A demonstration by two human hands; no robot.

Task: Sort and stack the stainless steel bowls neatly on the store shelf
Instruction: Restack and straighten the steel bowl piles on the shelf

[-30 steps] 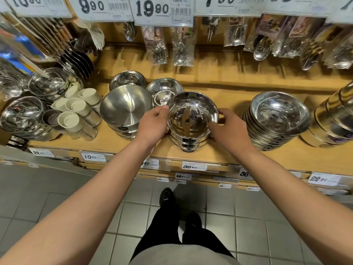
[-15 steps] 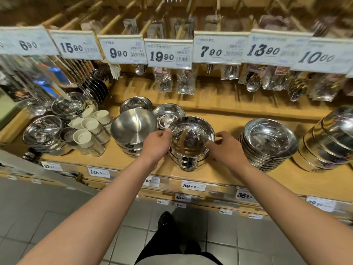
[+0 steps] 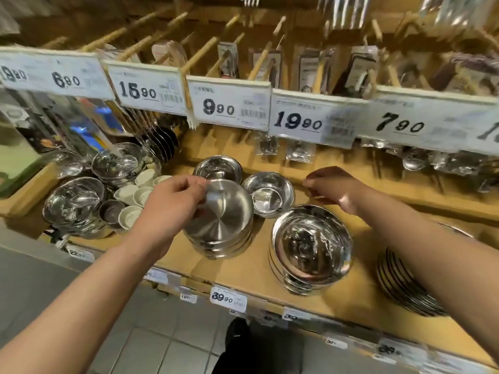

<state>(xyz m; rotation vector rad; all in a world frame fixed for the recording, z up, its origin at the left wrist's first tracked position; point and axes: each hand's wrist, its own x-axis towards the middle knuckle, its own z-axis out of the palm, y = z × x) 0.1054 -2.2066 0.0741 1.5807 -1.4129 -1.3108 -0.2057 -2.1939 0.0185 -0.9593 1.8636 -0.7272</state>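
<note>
Just under left fingers (image 3: 198,184), brushed bowl stack (image 3: 224,225)

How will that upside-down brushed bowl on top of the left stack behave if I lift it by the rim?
The upside-down bowl looks like thin rigid steel, so probably light and stiff. Its smooth brushed surface may slip under the left hand, whose fingers touch its far edge. It sits tilted on the stack, so it could slide off if nudged.

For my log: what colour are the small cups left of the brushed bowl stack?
The small cups are off-white or cream, seen in the head view.
</note>
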